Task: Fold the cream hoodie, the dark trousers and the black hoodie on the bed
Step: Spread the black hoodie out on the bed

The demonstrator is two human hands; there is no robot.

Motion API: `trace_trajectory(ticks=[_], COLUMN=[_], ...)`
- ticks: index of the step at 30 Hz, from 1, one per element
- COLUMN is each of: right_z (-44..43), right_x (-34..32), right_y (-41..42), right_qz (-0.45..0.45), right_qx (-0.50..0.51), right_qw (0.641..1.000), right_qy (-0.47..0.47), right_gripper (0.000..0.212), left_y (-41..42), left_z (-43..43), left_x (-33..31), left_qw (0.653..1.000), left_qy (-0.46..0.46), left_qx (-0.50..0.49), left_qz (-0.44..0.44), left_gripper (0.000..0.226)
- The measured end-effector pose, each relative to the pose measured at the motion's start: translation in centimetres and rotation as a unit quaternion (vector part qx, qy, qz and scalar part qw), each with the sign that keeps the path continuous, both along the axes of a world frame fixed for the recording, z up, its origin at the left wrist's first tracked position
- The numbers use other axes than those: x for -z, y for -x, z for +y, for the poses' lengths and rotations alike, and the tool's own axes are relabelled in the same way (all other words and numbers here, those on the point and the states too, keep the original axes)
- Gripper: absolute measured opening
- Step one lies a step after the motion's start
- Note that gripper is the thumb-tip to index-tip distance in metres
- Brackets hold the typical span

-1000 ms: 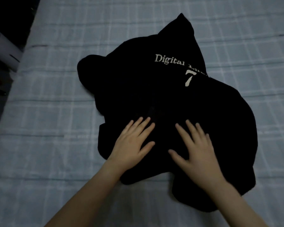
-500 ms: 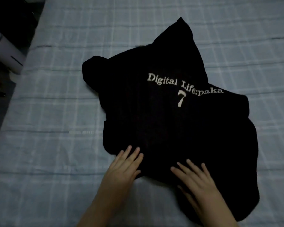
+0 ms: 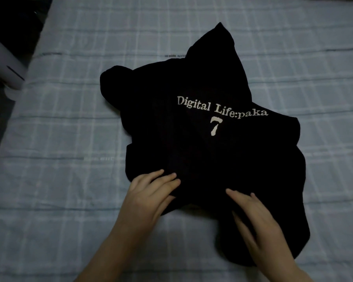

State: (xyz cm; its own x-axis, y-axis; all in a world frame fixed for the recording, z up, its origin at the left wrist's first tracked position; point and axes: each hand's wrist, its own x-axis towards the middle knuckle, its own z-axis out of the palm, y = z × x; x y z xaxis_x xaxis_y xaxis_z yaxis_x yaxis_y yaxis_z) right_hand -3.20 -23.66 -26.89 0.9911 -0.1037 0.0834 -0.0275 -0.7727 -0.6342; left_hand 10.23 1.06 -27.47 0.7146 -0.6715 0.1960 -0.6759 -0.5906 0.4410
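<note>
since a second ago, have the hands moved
Yes: left hand and right hand slid toward the person, from past the sheet's dark stripe to the black hoodie's near edge.

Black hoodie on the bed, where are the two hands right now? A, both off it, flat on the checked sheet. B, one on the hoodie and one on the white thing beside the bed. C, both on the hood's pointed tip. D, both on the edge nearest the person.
D: the left hand and right hand both lie with straight fingers on the near edge of the black hoodie, below its white lettering.
</note>
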Motion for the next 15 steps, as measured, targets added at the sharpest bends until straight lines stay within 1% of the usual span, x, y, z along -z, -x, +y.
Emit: trace_trajectory(ticks=[1,2,4,5,6,7,9,10,11,13,14,15], right_z=[-0.1,0.0,0.1,0.2,0.3,0.4,0.4,0.6,1.0,2.8,4.0,5.1], right_x=[-0.3,-0.4,-0.5,-0.6,-0.8,-1.1,-1.5,-1.6,-1.7,-1.5,-1.2,-0.7], right_y=[-0.2,-0.4,-0.8,-1.1,-1.5,-2.0,-3.5,-4.4,-5.3,-6.8,-7.4,-7.9], right_qz=[0.001,0.019,0.078,0.092,0.085,0.066,0.033,0.027,0.027,0.034,0.040,0.051], right_qx=[0.006,0.019,0.057,0.065,0.060,0.051,0.040,0.035,0.027,-0.011,-0.040,-0.071], right_qw=[1.000,0.999,0.995,0.994,0.994,0.996,0.999,0.999,0.999,0.998,0.996,0.990], right_qy=[0.014,0.023,0.015,0.001,-0.011,-0.015,-0.006,0.008,0.017,0.047,0.076,0.107], right_gripper=[0.046,0.043,0.051,0.052,0.049,0.047,0.053,0.057,0.061,0.069,0.073,0.076], left_y=[0.1,0.3,0.2,0.0,-0.6,-1.4,-3.9,-5.3,-6.5,-7.9,-8.0,-7.9], left_z=[-0.1,-0.1,0.3,0.6,1.0,1.2,1.3,1.2,1.0,0.2,-0.2,-0.5], left_x=[-0.3,-0.3,-0.1,0.0,0.0,-0.1,0.1,0.4,0.7,1.4,1.7,2.0], left_qw=[1.000,0.999,0.995,0.989,0.984,0.981,0.976,0.971,0.959,0.921,0.906,0.897], left_qy=[-0.007,-0.014,-0.001,0.026,0.058,0.083,0.107,0.112,0.115,0.117,0.125,0.140], left_qx=[0.000,-0.008,-0.041,-0.059,-0.076,-0.093,-0.135,-0.167,-0.209,-0.303,-0.332,-0.345], left_qz=[0.011,0.031,0.095,0.129,0.149,0.150,0.130,0.133,0.153,0.215,0.233,0.237], left_gripper=[0.042,0.041,0.045,0.048,0.051,0.052,0.052,0.051,0.051,0.057,0.061,0.064])
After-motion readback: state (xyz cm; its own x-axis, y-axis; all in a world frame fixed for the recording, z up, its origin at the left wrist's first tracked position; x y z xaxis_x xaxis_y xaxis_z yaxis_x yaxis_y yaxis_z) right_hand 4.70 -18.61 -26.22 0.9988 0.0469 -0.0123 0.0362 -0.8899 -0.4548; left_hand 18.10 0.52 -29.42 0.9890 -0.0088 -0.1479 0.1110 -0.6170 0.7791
